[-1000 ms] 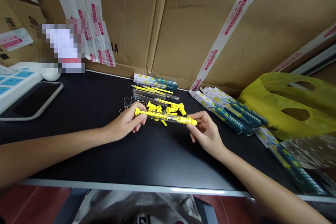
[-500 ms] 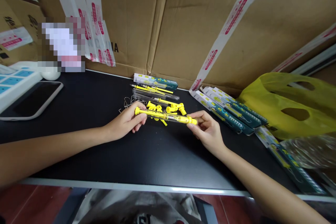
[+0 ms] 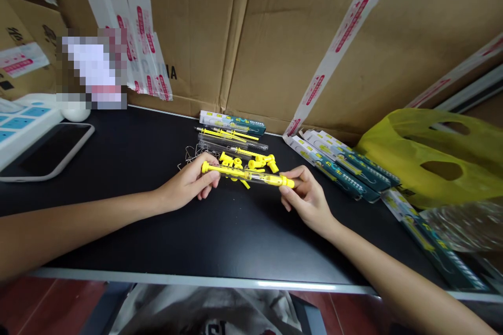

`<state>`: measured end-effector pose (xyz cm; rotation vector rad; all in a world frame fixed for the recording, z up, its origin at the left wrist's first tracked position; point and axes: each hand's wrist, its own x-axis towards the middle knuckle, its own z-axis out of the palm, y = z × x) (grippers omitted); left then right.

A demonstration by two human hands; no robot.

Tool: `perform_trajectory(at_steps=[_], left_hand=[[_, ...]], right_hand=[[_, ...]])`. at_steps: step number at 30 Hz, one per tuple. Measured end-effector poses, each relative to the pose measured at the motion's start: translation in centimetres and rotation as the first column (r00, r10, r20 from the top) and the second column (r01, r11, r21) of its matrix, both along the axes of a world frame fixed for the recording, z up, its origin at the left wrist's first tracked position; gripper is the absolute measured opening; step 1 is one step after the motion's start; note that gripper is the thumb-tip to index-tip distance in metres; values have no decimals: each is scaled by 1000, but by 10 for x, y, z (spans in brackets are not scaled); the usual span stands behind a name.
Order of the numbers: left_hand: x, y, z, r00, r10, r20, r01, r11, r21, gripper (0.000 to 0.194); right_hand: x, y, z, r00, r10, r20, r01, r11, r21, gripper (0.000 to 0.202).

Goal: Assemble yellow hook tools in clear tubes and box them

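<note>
1. Tube (image 3: 261, 176), clear with yellow parts inside, lies nearly level between both hands, apparently raised over the black surface (image 3: 236, 238). Steady support at both ends seems best, with the two hands in one line so that the tube does not bend or twist.
2. The right hand (image 3: 310, 196) is closed around the tube's right end, thumb in front and fingers behind. A light, even pinch should do there, as hard squeezing could tilt the tube.
3. The left hand (image 3: 192, 180) grips the other end, its thumb just below the tube. The tube reaches from this hand's fingertips across to the right hand.
4. The yellow cap (image 3: 287, 181) sits at the right fingertips; any pressure on it is probably best straight along the tube.
5. Loose yellow pieces (image 3: 271, 162) lie just beyond the tube, so some clearance helps avoid knocking them.
</note>
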<state>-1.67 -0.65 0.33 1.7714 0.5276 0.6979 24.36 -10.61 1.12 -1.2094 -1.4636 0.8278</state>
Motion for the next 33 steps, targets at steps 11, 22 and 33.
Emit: perform_trajectory(at_steps=[11, 22, 33], left_hand=[[1, 0, 0, 1000, -12, 22, 13, 1000, -15, 16], [-1, 0, -1, 1000, -7, 19, 7, 1000, -3, 15], [-1, 0, -1, 999, -29, 36, 30, 999, -17, 15]], right_hand=[[5, 3, -2, 999, -29, 38, 30, 1000, -6, 23], [6, 3, -4, 991, -59, 122, 44, 992, 119, 21], [3, 0, -5, 994, 82, -72, -85, 996, -30, 24]])
